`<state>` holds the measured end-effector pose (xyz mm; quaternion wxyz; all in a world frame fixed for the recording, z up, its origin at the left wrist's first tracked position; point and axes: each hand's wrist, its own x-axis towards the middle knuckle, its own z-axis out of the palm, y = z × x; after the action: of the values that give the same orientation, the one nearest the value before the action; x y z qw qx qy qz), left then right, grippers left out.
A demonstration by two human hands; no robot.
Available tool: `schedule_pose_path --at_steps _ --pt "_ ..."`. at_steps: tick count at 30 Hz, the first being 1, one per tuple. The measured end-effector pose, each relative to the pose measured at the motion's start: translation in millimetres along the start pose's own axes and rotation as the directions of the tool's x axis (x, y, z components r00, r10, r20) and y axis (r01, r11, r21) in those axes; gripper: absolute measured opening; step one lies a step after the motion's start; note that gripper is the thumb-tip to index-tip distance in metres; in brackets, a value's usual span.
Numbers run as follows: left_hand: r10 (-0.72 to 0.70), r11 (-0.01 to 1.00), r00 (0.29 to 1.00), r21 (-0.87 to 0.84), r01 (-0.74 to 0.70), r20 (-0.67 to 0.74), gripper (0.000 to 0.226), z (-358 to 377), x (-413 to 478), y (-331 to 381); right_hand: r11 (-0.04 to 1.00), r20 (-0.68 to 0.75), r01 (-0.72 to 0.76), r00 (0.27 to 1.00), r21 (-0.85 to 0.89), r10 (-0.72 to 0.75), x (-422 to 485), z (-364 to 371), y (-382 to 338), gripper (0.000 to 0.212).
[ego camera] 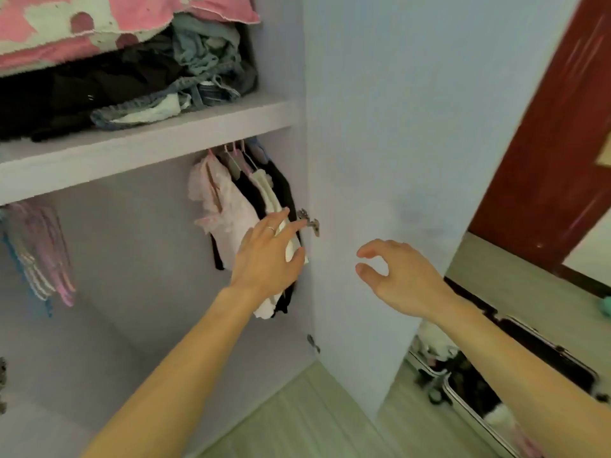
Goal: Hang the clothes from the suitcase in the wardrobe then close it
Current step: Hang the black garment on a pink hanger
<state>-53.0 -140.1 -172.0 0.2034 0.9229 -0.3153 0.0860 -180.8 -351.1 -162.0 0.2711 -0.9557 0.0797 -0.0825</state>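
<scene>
The wardrobe stands open, its pale door [413, 143] swung out to the right. Under the shelf [139, 150] hang several garments on hangers: a pink frilly one [221, 203], black ones and a white one [267, 193]. My left hand [267, 256] rests with straight fingers against the white and black hanging clothes near the hinge [309, 221]. My right hand [396, 272] hovers in front of the door's inner face, fingers loosely curled, holding nothing. The open suitcase [496, 385] lies on the floor at the lower right, with clothes inside, partly hidden by my right arm.
Folded dark and denim clothes [142, 81] and a pink blanket [99, 21] fill the upper shelf. A bunch of empty pastel hangers [43, 252] hangs at the left. A dark red door [555, 153] stands at the right, on a light wood floor [297, 418].
</scene>
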Motion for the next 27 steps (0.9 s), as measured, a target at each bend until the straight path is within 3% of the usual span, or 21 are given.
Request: schedule_pose_path --at_steps 4,7,10,18,27 --pt "0.226 0.972 0.962 -0.096 -0.214 0.152 0.046 76 -27 84 0.976 -0.051 -0.204 0.977 0.074 0.208 -86 13 83 0.027" --pt "0.387 0.922 0.863 -0.158 -0.354 0.323 0.043 137 -42 157 0.918 -0.058 -0.386 0.918 0.088 0.392 -142 17 156 0.029" --pt "0.46 0.887 0.786 -0.25 -0.387 0.412 0.042 194 -41 217 0.843 -0.039 -0.533 0.843 0.064 0.536 -186 10 214 0.034" --pt "0.424 0.906 0.589 -0.32 -0.279 0.688 0.043 329 -15 353 0.64 -0.019 -0.764 0.641 0.082 0.768 -263 -41 367 0.038" --pt "0.373 0.918 0.514 -0.229 -0.322 0.772 0.045 409 37 411 0.568 -0.044 -0.822 0.567 0.044 0.823 -251 -73 480 0.04"
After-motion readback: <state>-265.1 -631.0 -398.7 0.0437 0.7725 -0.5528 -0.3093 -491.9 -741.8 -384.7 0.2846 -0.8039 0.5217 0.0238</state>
